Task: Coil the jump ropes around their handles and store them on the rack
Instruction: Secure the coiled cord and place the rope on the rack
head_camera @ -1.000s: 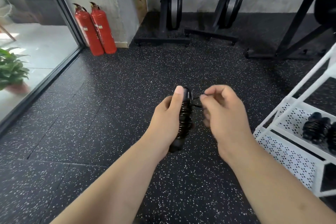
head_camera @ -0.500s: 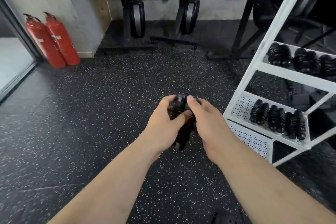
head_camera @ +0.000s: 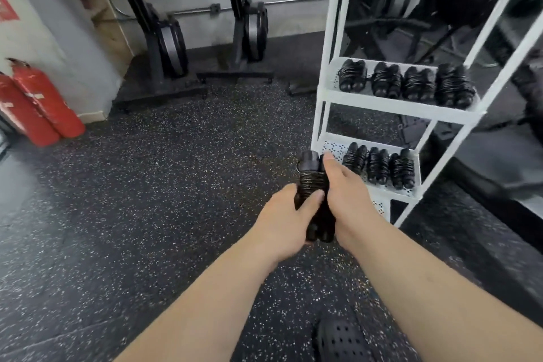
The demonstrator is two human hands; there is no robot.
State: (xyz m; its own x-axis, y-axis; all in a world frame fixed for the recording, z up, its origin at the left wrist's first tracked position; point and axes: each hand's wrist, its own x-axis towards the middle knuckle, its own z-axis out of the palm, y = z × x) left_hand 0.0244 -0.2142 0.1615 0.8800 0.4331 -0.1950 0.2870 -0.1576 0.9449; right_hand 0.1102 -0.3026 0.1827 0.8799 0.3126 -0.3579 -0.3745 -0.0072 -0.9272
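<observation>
Black speckled floor [head_camera: 147, 214] | white rack [head_camera: 396, 109] right | red extinguishers [head_camera: 50, 103] left

Bare forearms [head_camera: 205, 303], black perforated clog [head_camera: 342, 342]

The left hand [head_camera: 286, 214] and right hand [head_camera: 349, 194] hide much of the coiled jump rope [head_camera: 311, 182]. The rack [head_camera: 396, 107] is cut off at the top edge.

Both hands, left [head_camera: 286, 214] and right [head_camera: 348, 194], are gripping a coiled rope [head_camera: 313, 182] beside the white rack [head_camera: 390, 104] holding more bundles [head_camera: 379, 166].
</observation>
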